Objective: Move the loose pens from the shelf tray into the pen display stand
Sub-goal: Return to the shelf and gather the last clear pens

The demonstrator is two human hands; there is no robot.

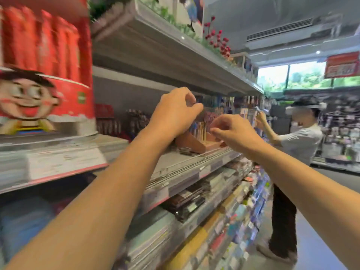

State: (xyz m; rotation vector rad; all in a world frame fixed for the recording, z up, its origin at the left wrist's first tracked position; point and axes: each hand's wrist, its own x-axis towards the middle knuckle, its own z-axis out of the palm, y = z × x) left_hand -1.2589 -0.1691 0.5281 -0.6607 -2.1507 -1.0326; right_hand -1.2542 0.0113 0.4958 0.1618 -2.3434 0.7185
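Note:
An orange stepped pen display stand [196, 143] sits on the middle shelf, with a few pens [201, 127] upright in its holes. My left hand [174, 112] hovers above the stand's left side. Its thumb and forefinger pinch what looks like a dark pen [200, 113] that points down at the stand. My right hand [234, 132] is at the stand's right side with curled fingers, thumb and forefinger tips together. Blur hides whether it holds anything. Dark loose pens [186, 151] lie on the shelf just in front of the stand.
A big red cartoon-printed tub [44, 90] stands on the shelf at the left. The shelf above [175, 61] overhangs closely. Hanging stationery [224, 104] fills the back. Another person [298, 137] works at the same shelf further right, in the aisle.

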